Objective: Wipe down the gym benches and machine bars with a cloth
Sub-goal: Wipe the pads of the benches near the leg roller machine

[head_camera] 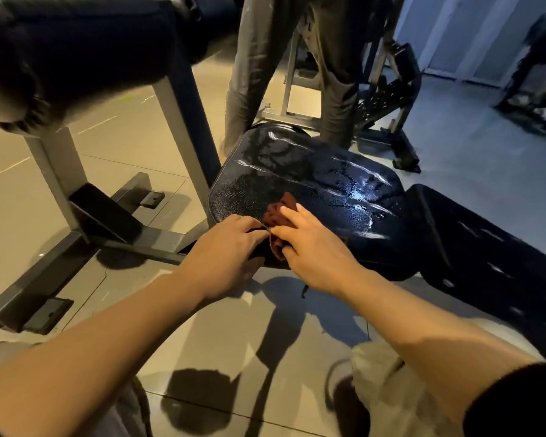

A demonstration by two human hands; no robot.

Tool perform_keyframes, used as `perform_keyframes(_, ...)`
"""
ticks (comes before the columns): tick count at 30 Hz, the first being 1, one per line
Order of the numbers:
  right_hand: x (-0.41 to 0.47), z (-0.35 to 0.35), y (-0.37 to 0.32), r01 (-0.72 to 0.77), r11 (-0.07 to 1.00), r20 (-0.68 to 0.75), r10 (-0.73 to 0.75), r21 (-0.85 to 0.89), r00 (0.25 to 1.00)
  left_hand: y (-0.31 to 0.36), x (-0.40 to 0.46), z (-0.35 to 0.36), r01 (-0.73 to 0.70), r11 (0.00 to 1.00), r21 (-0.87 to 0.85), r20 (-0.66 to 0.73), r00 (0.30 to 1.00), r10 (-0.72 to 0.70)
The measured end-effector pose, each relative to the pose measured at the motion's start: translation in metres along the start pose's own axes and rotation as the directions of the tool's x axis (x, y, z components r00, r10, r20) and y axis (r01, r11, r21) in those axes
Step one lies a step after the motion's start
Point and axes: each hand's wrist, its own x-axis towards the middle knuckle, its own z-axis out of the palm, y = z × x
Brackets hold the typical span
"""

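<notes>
Item: cloth (278, 212), dark red, bunched. Location: on the near-left corner of the black seat pad (312, 184), partly spilling over the pad's near edge.

Right hand (312, 247): laid over the cloth, fingers curled onto it, fingertips pressing it to the pad. Left hand (230, 247): at the pad's near-left edge, fingers bent, pinching a fold of the cloth where the two hands meet.

Seat pad: wet, with streaks and beaded droplets across its far and right parts. A longer back pad (486, 263) adjoins the seat pad on its right.

Orientation: the cloth is crumpled with no clear long axis; its exposed tip points away from the person, toward the pad's middle. The seat pad's long axis runs from near-left to far-right.

Risks, as judged: the wad covers little surface, so strokes could leave the far streaks untouched; a wet pad lets the cloth skid off the near edge; a sodden cloth could smear moisture rather than lift it. A standing person's legs (297, 74) beyond the pad's far edge could obstruct long strokes.
</notes>
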Motion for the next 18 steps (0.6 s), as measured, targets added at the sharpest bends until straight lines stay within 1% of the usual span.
perform_keyframes(3, -0.008, -0.002, 0.024, -0.061, 0.998, -0.044, 0.063, 0.027, 0.997, 0.010, 0.012, 0.007, -0.087, 0.996, -0.011, -0.037, 0.996, 0.086)
perform_keyframes(7, -0.020, -0.014, 0.064, -0.161, 0.987, -0.024, 0.161, 0.005, 0.987, 0.035, 0.035, 0.030, -0.217, 0.976, 0.011, -0.033, 0.976, 0.217)
perform_keyframes(10, -0.036, -0.022, 0.103, -0.278, 0.961, -0.024, 0.278, 0.001, 0.960, 0.050, 0.050, 0.043, -0.245, 0.970, 0.010, -0.043, 0.969, 0.245)
perform_keyframes(14, -0.062, -0.033, 0.147, -0.469, 0.883, -0.065, 0.470, 0.022, 0.880, 0.063, 0.068, 0.050, -0.285, 0.959, 0.000, -0.085, 0.955, 0.284)
perform_keyframes(16, -0.068, -0.034, 0.155, -0.503, 0.864, -0.080, 0.502, 0.012, 0.861, 0.068, 0.075, 0.051, -0.291, 0.957, -0.008, -0.092, 0.953, 0.289)
perform_keyframes(18, -0.066, -0.032, 0.153, -0.484, 0.875, -0.105, 0.480, -0.015, 0.871, 0.073, 0.079, 0.053, -0.297, 0.955, -0.019, -0.098, 0.951, 0.294)
